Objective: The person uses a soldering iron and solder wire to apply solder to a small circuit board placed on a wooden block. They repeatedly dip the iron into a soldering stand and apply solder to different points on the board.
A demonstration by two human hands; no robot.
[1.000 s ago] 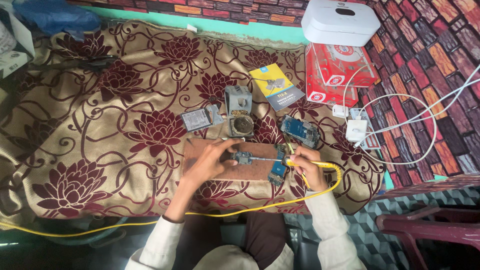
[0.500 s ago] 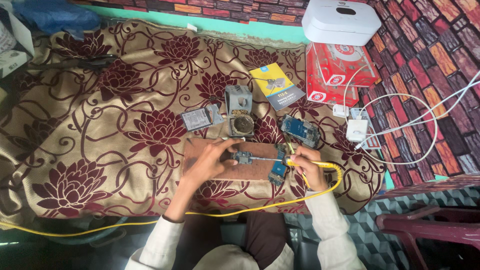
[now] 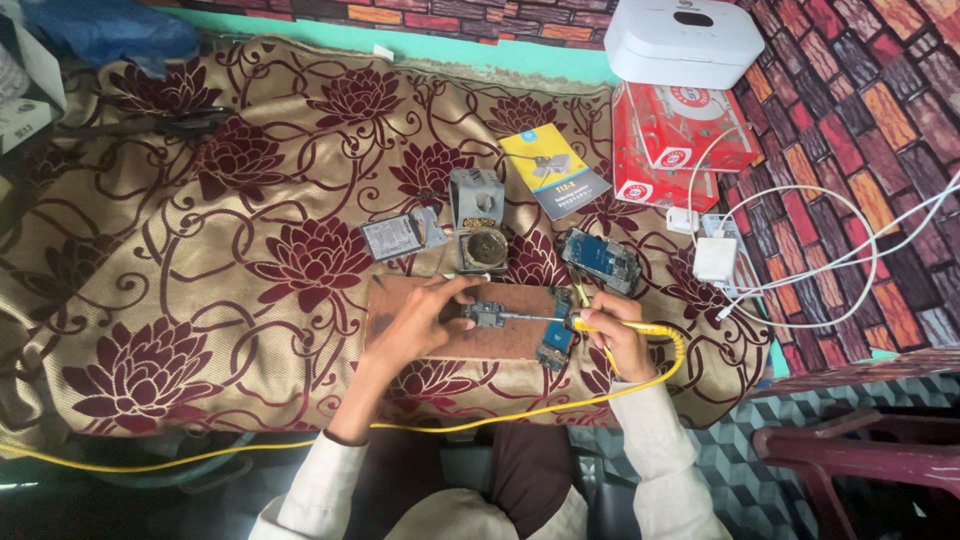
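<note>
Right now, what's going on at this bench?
A person is soldering on a wooden board laid over a floral cloth. The left hand pins a small circuit board; the right hand holds a yellow-corded soldering iron with its tip at that board. A second blue circuit board lies beside it, and an iron stand sits behind.

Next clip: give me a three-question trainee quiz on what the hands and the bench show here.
1. True or false: the left hand rests on the wooden board, fingers at a small circuit board.
2. What does the right hand hold? A) scissors B) a soldering iron with a yellow cable C) a brush
3. Fill in: beyond the wooden board stands a grey metal ____.

Key: 1 true; 2 B; 3 stand, seemingly for the iron.
</note>
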